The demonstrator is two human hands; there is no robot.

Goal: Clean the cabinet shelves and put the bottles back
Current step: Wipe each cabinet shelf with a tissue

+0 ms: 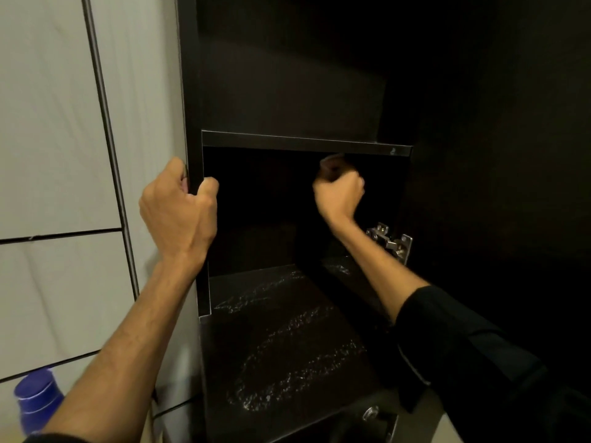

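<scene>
Left hand [179,206] gripping front edge of dark cabinet [192,91] side panel, right hand [339,193] inside lower compartment w/ fingers curled on a dark, blurred object under upper shelf [303,143], wet streaks on lower shelf [287,346], blue-capped bottle [36,401] bottom left, outside cabinet, metal hinge [390,241] at right.

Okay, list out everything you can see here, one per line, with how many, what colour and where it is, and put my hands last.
cabinet: one, black, open, fills the middle and right
upper shelf: one, black, across the cabinet above both hands
lower shelf: one, black, streaked with wet marks, below the hands
hinge: one, silver metal, right inner side of the cabinet
bottle: one, blue cap, bottom left corner outside the cabinet
wall tiles: several, pale grey with dark joints, left
sleeve: one, black, on the right arm
left hand: grips the cabinet's left front edge
right hand: fingers curled on something dark under the upper shelf; too dim to identify
</scene>
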